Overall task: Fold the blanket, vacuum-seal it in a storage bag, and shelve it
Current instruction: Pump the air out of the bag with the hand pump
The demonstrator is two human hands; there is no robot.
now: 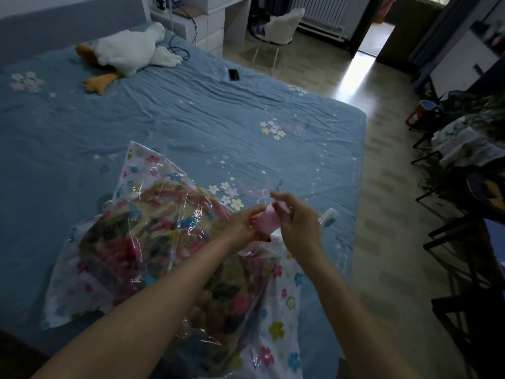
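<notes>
- Clear plastic printed with small flowers makes up the storage bag, which lies on the near part of the bed; the folded blanket, a busy floral fleece, is already inside it and bulges the film upward.
- Pink and small, a pump-like piece sits above the bag's right part. The left hand grips its lower body with curled fingers, and the right hand pinches its top between thumb and fingertips. Whether it is seated on the bag's valve I cannot tell, as the hands cover the joint.
- Judged from this, the air-removal step is in hand. The bag looks loose and puffy, so little air seems to be out yet.
- Risk: if the pump is tilted or not pressed squarely onto the valve, air would leak back and the bag would stay fat.
- Risk: the bag's opening is not visible here; if its seal has any gap, pumping would achieve nothing.
- Risk: crinkled film or a fold of blanket under the valve could block the airflow.
- Risk: the bag lies close to the bed's right edge, with bare floor beside it, so a hard push might slide it off.
- Further away a plush goose and a phone lie on the sheet, well apart from the work.
</notes>
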